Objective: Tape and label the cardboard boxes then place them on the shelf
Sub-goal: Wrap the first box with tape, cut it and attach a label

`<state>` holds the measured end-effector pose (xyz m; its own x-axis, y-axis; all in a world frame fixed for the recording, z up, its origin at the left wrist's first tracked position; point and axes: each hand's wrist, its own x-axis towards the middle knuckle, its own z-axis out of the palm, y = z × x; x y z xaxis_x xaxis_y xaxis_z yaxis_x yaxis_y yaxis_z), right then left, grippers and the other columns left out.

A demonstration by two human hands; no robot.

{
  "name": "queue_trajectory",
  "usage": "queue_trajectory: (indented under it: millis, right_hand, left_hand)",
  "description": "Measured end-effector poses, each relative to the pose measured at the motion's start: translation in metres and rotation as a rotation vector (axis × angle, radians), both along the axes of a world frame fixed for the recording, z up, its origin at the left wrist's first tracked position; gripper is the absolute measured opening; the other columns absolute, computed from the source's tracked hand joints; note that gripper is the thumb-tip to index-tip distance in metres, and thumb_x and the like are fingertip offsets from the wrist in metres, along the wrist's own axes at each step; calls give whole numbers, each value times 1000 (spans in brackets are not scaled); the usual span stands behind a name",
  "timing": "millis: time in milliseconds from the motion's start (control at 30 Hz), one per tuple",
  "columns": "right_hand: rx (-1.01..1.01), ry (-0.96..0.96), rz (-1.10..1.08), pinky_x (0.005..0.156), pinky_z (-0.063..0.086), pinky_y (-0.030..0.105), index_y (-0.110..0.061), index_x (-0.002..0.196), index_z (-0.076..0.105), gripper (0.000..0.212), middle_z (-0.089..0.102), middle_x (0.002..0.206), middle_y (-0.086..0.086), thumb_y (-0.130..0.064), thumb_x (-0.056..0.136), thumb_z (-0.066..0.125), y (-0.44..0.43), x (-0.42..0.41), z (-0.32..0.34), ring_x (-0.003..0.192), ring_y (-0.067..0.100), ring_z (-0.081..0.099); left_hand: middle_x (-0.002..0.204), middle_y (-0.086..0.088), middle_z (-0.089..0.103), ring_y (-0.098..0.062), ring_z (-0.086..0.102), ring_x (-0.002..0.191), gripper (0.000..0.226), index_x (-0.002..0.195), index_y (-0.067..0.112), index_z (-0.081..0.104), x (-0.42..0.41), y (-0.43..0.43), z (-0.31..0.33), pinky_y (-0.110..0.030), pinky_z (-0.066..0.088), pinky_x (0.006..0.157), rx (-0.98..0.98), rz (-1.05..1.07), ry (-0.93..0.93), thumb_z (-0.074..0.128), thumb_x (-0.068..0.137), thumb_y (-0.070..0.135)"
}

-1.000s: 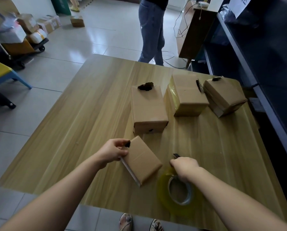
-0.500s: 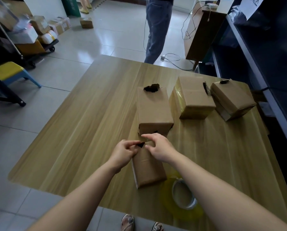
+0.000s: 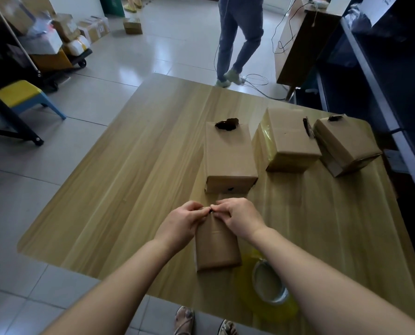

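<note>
A small flat cardboard box [image 3: 216, 247] lies near the front of the wooden table [image 3: 134, 180]. My left hand [image 3: 181, 224] and my right hand [image 3: 239, 217] meet at its far edge, fingertips pinching a small dark piece there. A roll of clear yellowish tape [image 3: 269, 290] lies flat just right of the box, partly under my right forearm. Behind stand three more boxes: a middle box [image 3: 228, 158] with a dark patch on top, a tape-wrapped box [image 3: 287, 139] and a tilted right box [image 3: 345, 146].
A dark metal shelf [image 3: 380, 76] runs along the table's right side. A person in jeans [image 3: 238, 37] walks beyond the far edge, near cables and a wooden cabinet [image 3: 303, 39]. At the left are a yellow-and-blue stool [image 3: 23, 97] and a cart with parcels [image 3: 56, 44].
My right hand left the tape roll and joined my left hand at the far edge of the small box. The box turned from a slant to lie lengthwise in front of me.
</note>
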<state>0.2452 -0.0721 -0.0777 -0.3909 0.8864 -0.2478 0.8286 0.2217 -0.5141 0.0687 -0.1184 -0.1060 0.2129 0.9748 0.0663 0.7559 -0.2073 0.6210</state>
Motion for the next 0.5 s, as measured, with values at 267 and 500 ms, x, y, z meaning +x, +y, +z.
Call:
queue_trajectory:
  millis: [267,500]
  right_hand:
    - [-308,431,-486,85,54,31,-17,90,75,4,71,92,0,-17,87,73,6,-10,-8,97,18,65]
    - [-643,505,-709,84,53,36,-12,103,70,17,66,96,5,-12,86,72,11,-14,2,89,18,60]
  left_hand:
    - [97,10,70,-8,63,96,13,92,28,76,12,15,2,-22,50,86,-292,357,-384,70,86,17]
    - [97,4,71,-19,61,99,22,81,34,74,24,21,-12,-32,51,86,-569,679,-566,64,72,51]
